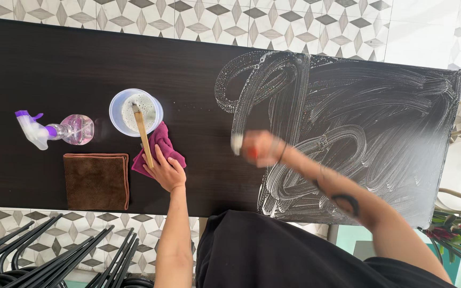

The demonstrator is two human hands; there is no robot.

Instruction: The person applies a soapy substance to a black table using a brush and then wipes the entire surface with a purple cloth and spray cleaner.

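The right hand was blurred over the dark bench, its fingers clenched around a small pale scrubbing pad that touched the wood at the edge of the soap. White suds lay in looping streaks and swirls across the right half of the bench. The left hand rested flat, fingers released, on a magenta cloth. Just beside it stood a tub of foamy water with a wooden-handled brush leaning in it, near a folded brown towel and a spray bottle.
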